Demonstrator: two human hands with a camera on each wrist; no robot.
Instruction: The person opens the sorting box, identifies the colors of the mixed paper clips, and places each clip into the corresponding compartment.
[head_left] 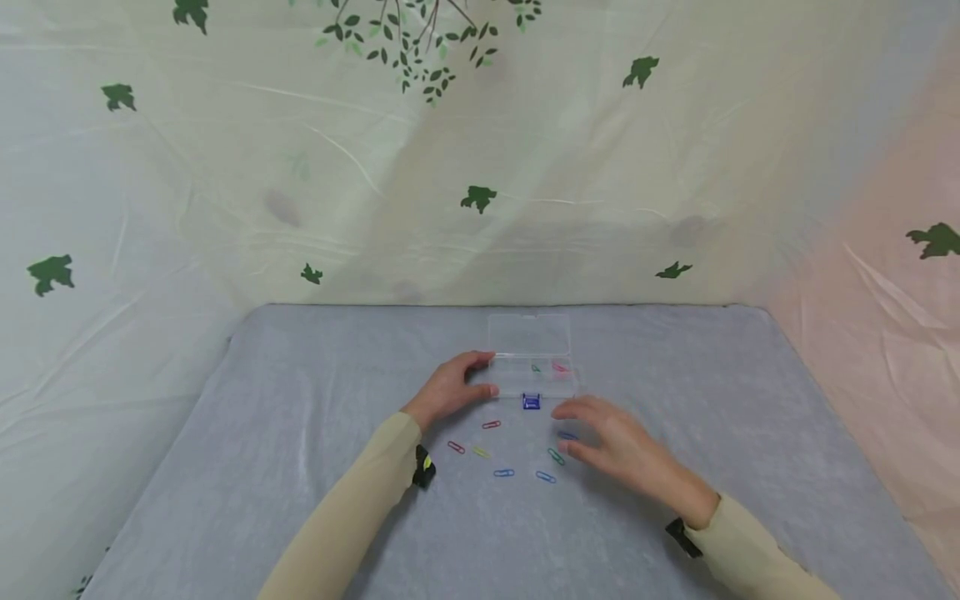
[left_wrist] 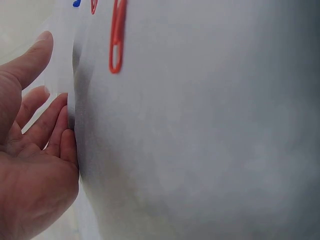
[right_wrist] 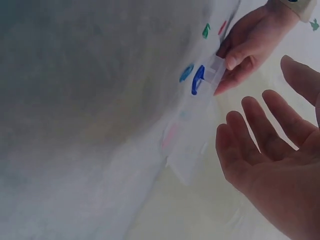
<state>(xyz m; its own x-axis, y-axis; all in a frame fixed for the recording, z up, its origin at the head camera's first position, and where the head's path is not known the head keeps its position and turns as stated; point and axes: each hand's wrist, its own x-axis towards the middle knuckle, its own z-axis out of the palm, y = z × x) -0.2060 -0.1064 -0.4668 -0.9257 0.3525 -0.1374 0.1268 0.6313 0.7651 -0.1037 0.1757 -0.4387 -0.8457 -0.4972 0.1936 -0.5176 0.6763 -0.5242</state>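
The left hand (head_left: 447, 387) grips the left end of the clear box (head_left: 510, 383), thumb and fingers astride it; that thin plastic looks light, stiff and slick, so its end walls should suit a hold. Along the table (head_left: 675, 375) nearer the person, 7 loose paper clips (head_left: 456, 447) run from red to blue, likely light, springy and smooth, best pinched across their long sides. The right hand (head_left: 618, 442), spread and holding nothing, hangs beside the green clip (head_left: 556, 457).
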